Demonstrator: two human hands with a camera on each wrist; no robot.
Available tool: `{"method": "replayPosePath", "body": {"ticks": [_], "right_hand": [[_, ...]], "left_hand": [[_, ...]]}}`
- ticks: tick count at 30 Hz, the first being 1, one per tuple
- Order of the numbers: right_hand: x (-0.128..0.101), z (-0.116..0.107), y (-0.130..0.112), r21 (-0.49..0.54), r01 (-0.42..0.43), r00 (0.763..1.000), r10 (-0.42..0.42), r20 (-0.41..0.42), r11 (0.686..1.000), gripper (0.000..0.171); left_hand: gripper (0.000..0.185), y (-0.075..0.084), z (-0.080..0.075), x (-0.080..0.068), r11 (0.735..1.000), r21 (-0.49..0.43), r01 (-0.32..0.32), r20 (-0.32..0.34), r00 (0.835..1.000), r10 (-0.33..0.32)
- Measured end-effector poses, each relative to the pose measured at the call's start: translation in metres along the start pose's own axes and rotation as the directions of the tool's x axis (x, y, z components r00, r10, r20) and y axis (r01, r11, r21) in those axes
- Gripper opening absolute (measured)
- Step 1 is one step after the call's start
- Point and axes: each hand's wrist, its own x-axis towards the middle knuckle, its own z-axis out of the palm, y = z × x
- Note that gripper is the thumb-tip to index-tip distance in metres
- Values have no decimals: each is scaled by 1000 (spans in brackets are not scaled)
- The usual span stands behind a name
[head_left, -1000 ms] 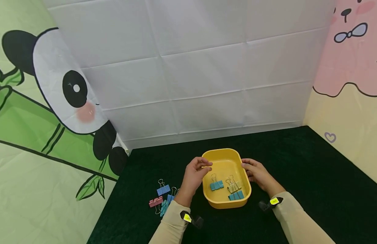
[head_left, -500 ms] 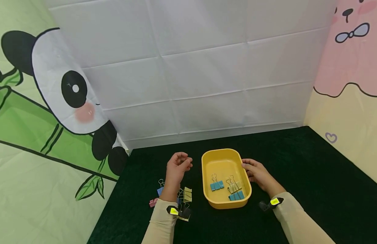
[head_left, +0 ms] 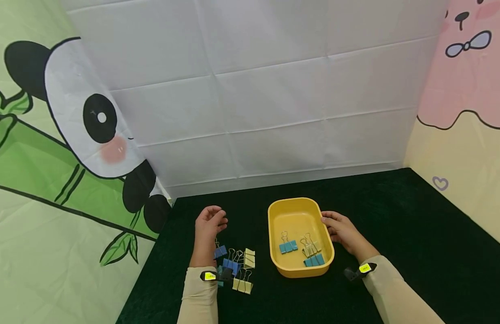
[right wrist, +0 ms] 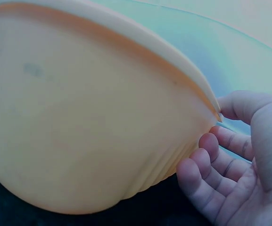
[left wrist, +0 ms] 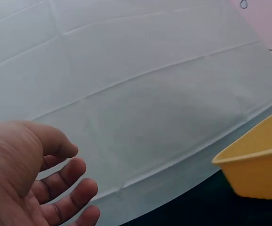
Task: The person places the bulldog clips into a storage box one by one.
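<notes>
your left hand [head_left: 207, 227] hovers over the dark table [head_left: 395, 234] at about nine o'clock from the yellow tray [head_left: 274, 216], clear of its rim; its fingers [left wrist: 62, 188] hang loosely curled and a little spread, palm empty, pinching nothing; the wrist view shows only the hand, the white backdrop [left wrist: 140, 84] and one corner of the tray [left wrist: 256, 162]; just below your left hand, toward six o'clock and close by your wrist, lies the loose pile of binder clips [head_left: 235, 265] on the table, blue and pale yellow ones with wire handles, some overlapping; the hand touches none of them as far as the head view shows.

your right hand [head_left: 344, 234] rests against the tray's outer wall at three o'clock; the fingers [right wrist: 206, 169] are gently bent and lie side by side against the wall [right wrist: 93, 122], the thumb up by the rim; it is a light cupping touch rather than a firm grip.

the tray sits flat near the middle of the table; inside it lie a blue clip [head_left: 287, 245] toward its left, another blue clip [head_left: 313, 259] at the near right, and a pale clip [head_left: 309, 246] between them.
</notes>
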Motion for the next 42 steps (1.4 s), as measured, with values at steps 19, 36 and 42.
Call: {"method": "replayPosePath", "body": {"ticks": [19, 36, 42], "right_hand": [[-3, 0, -2, 5, -7, 1000, 7, -3, 1000, 55], [13, -12, -4, -7, -7, 1000, 7, 24, 1000, 57], [24, -20, -6, -9, -10, 999, 10, 44, 1000, 58]], "left_hand": [[30, -26, -46, 9, 955, 109, 274, -43, 962, -271], [42, -28, -51, 10, 912, 242, 331, 79, 930, -359], [40, -29, -46, 12, 902, 273, 334, 68, 929, -365]]}}
